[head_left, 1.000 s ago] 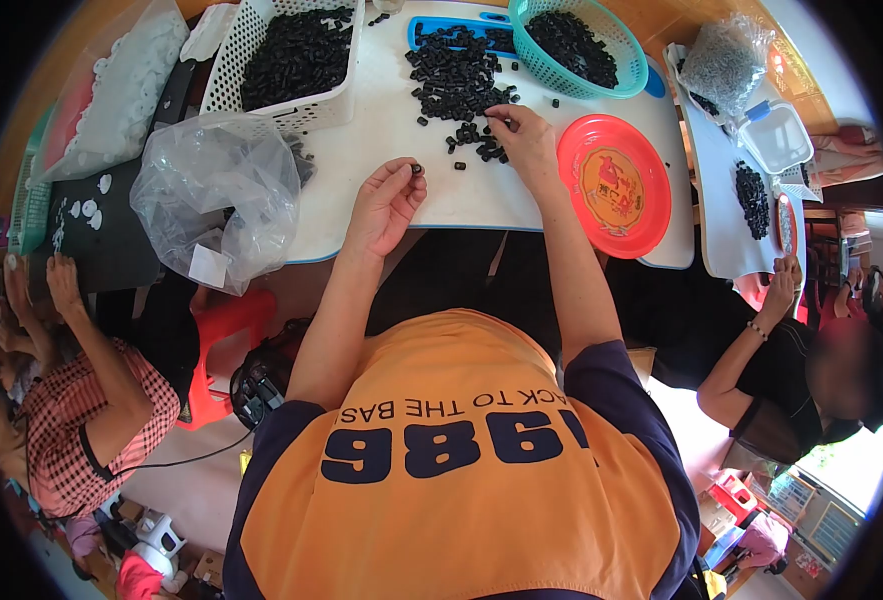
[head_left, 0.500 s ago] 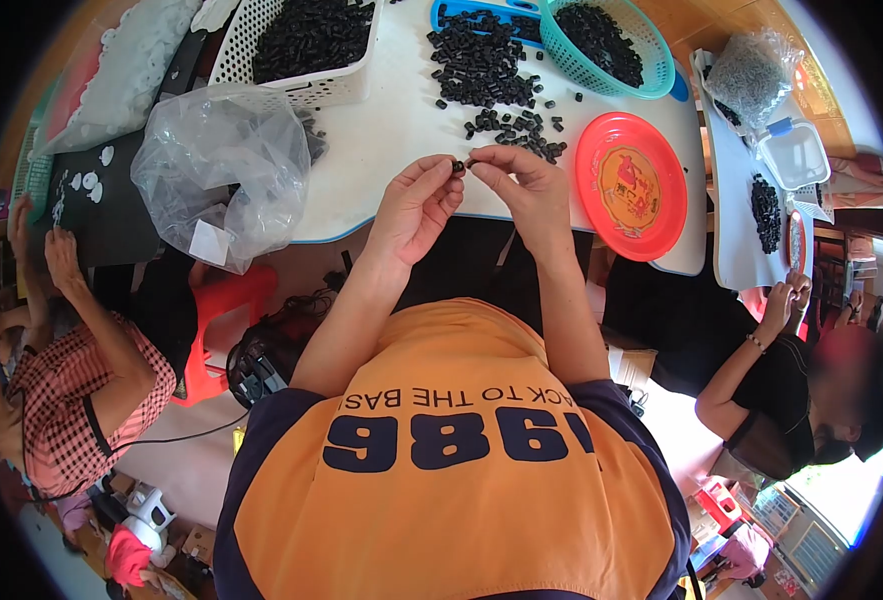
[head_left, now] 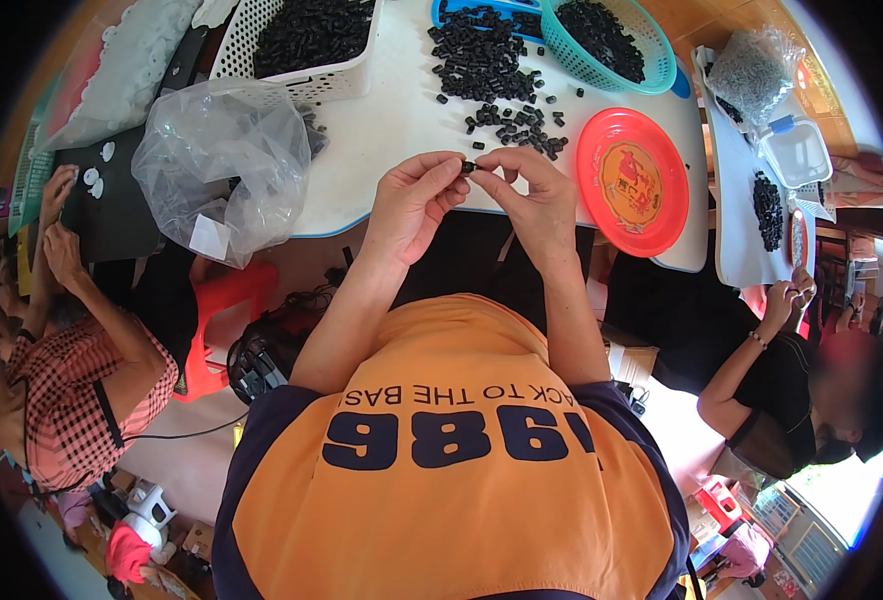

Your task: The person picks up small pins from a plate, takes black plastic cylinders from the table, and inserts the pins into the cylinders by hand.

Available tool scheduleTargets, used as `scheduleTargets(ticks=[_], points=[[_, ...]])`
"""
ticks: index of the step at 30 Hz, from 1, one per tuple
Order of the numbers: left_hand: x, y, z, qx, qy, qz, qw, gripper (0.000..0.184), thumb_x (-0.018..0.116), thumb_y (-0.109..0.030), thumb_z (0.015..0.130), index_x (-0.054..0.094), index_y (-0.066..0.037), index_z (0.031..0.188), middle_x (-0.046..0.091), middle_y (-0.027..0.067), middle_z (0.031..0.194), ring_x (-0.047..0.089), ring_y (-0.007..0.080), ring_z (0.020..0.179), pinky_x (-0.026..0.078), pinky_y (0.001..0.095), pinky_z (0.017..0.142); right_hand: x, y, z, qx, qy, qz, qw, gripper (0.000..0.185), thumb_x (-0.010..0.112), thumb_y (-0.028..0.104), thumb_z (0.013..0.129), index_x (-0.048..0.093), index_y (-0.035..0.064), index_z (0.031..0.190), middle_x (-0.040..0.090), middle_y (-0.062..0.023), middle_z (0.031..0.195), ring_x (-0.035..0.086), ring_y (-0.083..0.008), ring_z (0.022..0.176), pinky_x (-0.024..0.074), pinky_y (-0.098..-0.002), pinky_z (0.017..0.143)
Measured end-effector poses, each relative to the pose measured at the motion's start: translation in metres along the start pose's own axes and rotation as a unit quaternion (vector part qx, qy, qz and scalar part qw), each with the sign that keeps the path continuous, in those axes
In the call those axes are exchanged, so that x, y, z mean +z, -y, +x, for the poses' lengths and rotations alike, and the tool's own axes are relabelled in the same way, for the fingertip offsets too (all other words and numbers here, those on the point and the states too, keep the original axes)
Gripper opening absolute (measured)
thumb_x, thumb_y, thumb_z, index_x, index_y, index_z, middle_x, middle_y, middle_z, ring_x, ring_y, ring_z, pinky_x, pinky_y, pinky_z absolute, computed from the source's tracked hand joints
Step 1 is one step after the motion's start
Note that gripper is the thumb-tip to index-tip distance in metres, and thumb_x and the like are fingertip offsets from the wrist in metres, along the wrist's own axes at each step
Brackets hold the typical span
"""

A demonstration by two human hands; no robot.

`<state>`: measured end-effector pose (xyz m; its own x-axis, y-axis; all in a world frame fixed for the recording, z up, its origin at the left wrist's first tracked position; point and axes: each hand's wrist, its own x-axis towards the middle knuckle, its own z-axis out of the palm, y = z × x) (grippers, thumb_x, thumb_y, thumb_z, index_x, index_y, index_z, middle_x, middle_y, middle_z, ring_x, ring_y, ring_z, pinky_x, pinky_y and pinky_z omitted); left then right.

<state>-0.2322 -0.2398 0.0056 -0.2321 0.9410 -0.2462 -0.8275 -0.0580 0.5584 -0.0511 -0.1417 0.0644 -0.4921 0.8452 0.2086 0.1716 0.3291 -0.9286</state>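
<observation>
A small black cylindrical plastic piece sits between the fingertips of my two hands, over the table's near edge. My left hand pinches it from one side between thumb and forefinger. From the other side my right hand pinches at its end; whether a second tiny part is in those fingertips I cannot tell. Just beyond my hands lies a small group of loose black pieces, with a larger heap behind it. To the right of my right hand is a red plate with a printed yellow centre.
A white perforated basket and a teal basket hold black pieces. A clear plastic bag hangs over the table's left edge. Co-workers sit at both sides, one in a checked shirt at left, one in black at right.
My fingertips have come closer together around the black piece, and my right hand has shifted slightly. At left, the co-worker's far hand has moved up over the dark board.
</observation>
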Motion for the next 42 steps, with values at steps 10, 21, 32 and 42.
scheduleTargets(ticks=[10,21,32,42], points=[[0.002,-0.008,-0.003,-0.041,-0.009,0.023,0.999,0.023,0.085,-0.007,0.115,0.087,0.0,0.136,0.089,0.0099,0.115,0.084,0.0167,0.1,0.069,0.0301,0.089,0.001,-0.002,-0.008,0.005,0.02,-0.033,0.999,0.025,0.102,0.011,0.095,0.092,0.0068,0.117,0.086,-0.002,0.107,0.071,-0.0156,0.094,0.0609,-0.0338,0.085],[-0.013,-0.027,0.002,-0.15,0.041,0.07,0.985,0.035,0.087,-0.005,0.111,0.078,-0.003,0.145,0.087,0.0085,0.11,0.079,0.0133,0.087,0.062,0.0262,0.076,-0.006,-0.019,-0.007,0.037,0.153,0.047,0.986,0.047,0.103,0.013,0.095,0.092,0.0106,0.14,0.076,-0.0059,0.128,0.074,-0.0213,0.12,0.0591,-0.0358,0.109],[-0.009,-0.016,-0.009,-0.225,0.039,-0.049,0.972,0.026,0.081,-0.001,0.113,0.078,-0.009,0.138,0.082,0.0023,0.11,0.075,0.0108,0.088,0.055,0.0234,0.066,-0.012,-0.015,-0.018,0.09,0.118,0.103,0.984,0.04,0.1,0.01,0.097,0.094,0.01,0.136,0.087,-0.0053,0.12,0.07,-0.0149,0.103,0.0603,-0.0331,0.099],[-0.014,-0.007,-0.005,-0.262,0.043,-0.106,0.958,0.018,0.08,0.001,0.114,0.079,-0.005,0.131,0.08,0.0033,0.111,0.073,0.0101,0.088,0.057,0.0219,0.068,-0.013,-0.021,-0.02,0.068,0.125,0.093,0.985,0.037,0.099,0.012,0.098,0.093,0.0074,0.133,0.088,-0.0056,0.113,0.071,-0.0144,0.097,0.0597,-0.034,0.093]])
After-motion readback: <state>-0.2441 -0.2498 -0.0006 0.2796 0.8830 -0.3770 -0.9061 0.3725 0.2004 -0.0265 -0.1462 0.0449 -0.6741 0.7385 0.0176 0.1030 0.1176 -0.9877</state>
